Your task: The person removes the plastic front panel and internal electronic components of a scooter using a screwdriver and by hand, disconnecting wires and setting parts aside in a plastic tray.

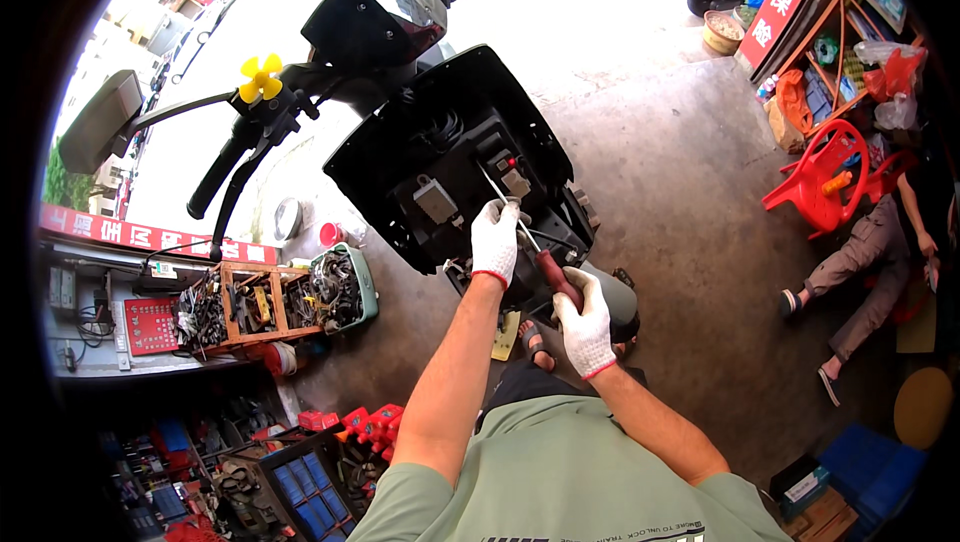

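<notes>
My right hand (585, 327), in a white knit glove with a red cuff, is closed around the dark red handle of a long screwdriver (558, 278). The thin metal shaft runs up and to the left into the opened front of a black scooter (530, 132). Farther along it, my gloved left hand (495, 242) pinches the shaft, its fingertips partly hidden. Just beyond that hand, a grey box-shaped part (435, 201) and a pale connector block with a red spot (515, 178) sit inside the black housing. The exact contact of the screwdriver's tip is unclear.
Handlebar with a yellow pinwheel (261, 79) and a mirror (103, 122) juts out at left. A wooden parts tray (250, 302) and a green bin (362, 287) stand beside it. At right are a red plastic chair (825, 177) and a seated person's legs (860, 262).
</notes>
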`<act>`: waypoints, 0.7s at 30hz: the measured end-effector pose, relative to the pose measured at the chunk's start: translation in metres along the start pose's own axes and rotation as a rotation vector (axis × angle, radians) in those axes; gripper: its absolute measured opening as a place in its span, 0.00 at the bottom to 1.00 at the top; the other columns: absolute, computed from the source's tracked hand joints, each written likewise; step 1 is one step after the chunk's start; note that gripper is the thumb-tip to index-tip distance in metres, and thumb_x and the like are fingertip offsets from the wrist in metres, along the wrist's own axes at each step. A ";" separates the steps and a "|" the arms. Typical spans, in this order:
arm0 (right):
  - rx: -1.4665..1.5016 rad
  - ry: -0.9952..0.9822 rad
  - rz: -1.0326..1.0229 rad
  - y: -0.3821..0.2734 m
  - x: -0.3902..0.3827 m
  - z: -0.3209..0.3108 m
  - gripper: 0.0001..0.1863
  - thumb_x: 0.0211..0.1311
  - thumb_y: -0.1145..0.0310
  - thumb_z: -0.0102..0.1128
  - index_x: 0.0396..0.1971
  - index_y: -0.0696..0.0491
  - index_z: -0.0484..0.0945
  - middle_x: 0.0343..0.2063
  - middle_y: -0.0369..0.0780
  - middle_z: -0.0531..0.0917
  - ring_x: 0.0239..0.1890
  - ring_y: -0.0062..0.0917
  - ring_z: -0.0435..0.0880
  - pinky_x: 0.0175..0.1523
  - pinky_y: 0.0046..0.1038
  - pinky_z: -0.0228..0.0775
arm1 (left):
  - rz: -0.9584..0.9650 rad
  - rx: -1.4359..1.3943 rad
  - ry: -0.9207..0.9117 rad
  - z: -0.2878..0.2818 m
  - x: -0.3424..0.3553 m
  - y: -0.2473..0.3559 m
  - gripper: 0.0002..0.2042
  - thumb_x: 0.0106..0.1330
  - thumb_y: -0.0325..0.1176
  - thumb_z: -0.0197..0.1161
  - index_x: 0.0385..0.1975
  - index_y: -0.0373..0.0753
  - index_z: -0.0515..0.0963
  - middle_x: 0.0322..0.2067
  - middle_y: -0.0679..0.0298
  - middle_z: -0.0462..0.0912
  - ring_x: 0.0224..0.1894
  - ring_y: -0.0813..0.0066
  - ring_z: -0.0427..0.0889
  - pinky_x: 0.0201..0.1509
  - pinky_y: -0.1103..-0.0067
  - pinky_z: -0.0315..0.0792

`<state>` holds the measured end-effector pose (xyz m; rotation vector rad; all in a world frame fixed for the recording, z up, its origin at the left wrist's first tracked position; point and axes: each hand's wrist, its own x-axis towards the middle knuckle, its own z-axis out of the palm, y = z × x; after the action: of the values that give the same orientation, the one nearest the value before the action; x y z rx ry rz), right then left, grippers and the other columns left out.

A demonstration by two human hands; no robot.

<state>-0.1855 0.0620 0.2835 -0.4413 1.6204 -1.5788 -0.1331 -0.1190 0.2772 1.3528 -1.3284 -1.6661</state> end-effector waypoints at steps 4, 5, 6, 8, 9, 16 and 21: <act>0.016 0.004 -0.009 0.005 0.001 0.000 0.20 0.62 0.78 0.59 0.55 0.59 0.71 0.47 0.43 0.80 0.46 0.23 0.80 0.55 0.25 0.72 | 0.001 -0.002 0.001 0.000 0.000 0.002 0.10 0.73 0.37 0.55 0.44 0.39 0.79 0.29 0.67 0.82 0.21 0.88 0.73 0.25 0.87 0.66; 0.015 0.006 -0.014 0.005 0.002 0.001 0.20 0.62 0.78 0.59 0.55 0.59 0.71 0.47 0.43 0.80 0.46 0.23 0.80 0.55 0.25 0.72 | -0.002 -0.005 -0.001 0.000 0.000 0.002 0.10 0.73 0.37 0.55 0.44 0.39 0.79 0.29 0.67 0.82 0.21 0.88 0.73 0.25 0.87 0.66; 0.014 0.006 -0.008 0.004 0.001 0.001 0.21 0.62 0.78 0.59 0.55 0.59 0.71 0.47 0.43 0.80 0.46 0.24 0.80 0.55 0.26 0.72 | -0.005 -0.009 -0.002 0.001 0.000 0.002 0.10 0.73 0.37 0.55 0.44 0.39 0.79 0.29 0.67 0.82 0.21 0.88 0.73 0.25 0.87 0.66; 0.010 0.006 0.006 -0.005 0.000 0.001 0.21 0.62 0.78 0.59 0.55 0.59 0.71 0.47 0.44 0.80 0.47 0.24 0.80 0.56 0.26 0.71 | -0.008 -0.020 0.000 0.001 0.000 0.002 0.10 0.74 0.37 0.55 0.44 0.39 0.79 0.29 0.67 0.82 0.21 0.88 0.73 0.25 0.87 0.66; -0.046 0.010 -0.057 -0.009 0.000 0.001 0.21 0.61 0.78 0.59 0.55 0.59 0.71 0.47 0.43 0.80 0.47 0.25 0.80 0.57 0.26 0.71 | -0.007 -0.027 0.003 0.001 0.000 0.003 0.10 0.74 0.37 0.55 0.45 0.39 0.79 0.29 0.67 0.82 0.21 0.88 0.73 0.25 0.87 0.66; 0.574 -0.254 0.256 -0.029 0.005 -0.014 0.21 0.66 0.73 0.57 0.58 0.58 0.70 0.45 0.42 0.80 0.36 0.21 0.77 0.41 0.25 0.72 | -0.045 -0.125 -0.013 -0.003 -0.001 0.005 0.11 0.74 0.36 0.54 0.47 0.38 0.77 0.30 0.67 0.82 0.21 0.88 0.72 0.24 0.88 0.66; 0.526 -0.402 0.499 -0.044 0.017 -0.020 0.22 0.68 0.70 0.56 0.60 0.57 0.69 0.40 0.40 0.81 0.30 0.20 0.74 0.33 0.24 0.69 | -0.086 -0.018 -0.105 -0.004 -0.029 0.010 0.13 0.72 0.35 0.56 0.51 0.36 0.76 0.31 0.67 0.82 0.21 0.89 0.72 0.24 0.88 0.66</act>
<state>-0.2228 0.0559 0.3177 -0.0511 0.8731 -1.3499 -0.1219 -0.0973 0.2963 1.3457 -1.3264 -1.8247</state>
